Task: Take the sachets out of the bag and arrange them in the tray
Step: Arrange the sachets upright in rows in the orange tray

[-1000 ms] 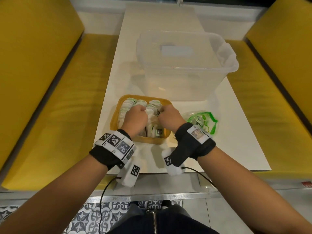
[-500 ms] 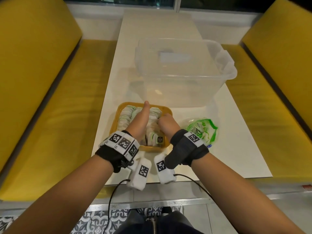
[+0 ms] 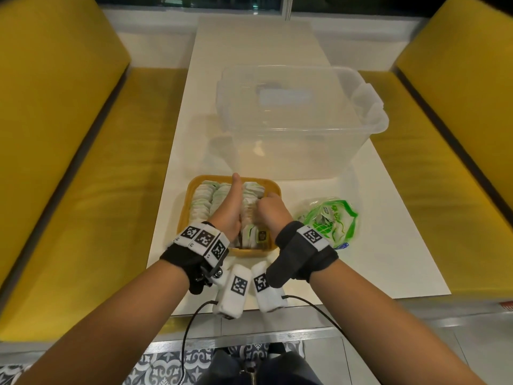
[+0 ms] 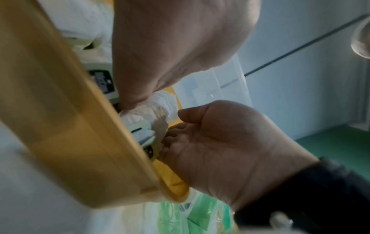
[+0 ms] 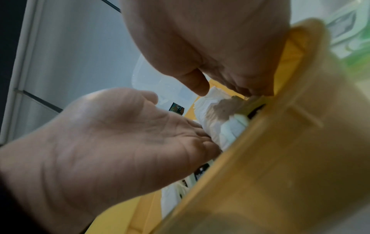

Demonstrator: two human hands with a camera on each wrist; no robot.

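Between your two hands, the sachets (image 3: 251, 207) stand in rows running away from you in the tray (image 3: 185, 215). Your left hand (image 3: 228, 209) lies straight-fingered along them; your right hand (image 3: 270, 212) curls onto the nearest row, bag (image 3: 330, 220) just right.

White table (image 3: 374, 245) with yellow tray (image 3: 186, 207), green bag (image 3: 330, 220), clear tub (image 3: 299, 151).

The orange plastic tray (image 3: 185, 218) looks smooth and faintly glossy. The small white-and-green paper sachets (image 3: 204, 198) are crinkled and matt. The green-printed clear plastic bag (image 3: 333, 220) shines; the white tabletop (image 3: 388, 245) is smooth, matt.
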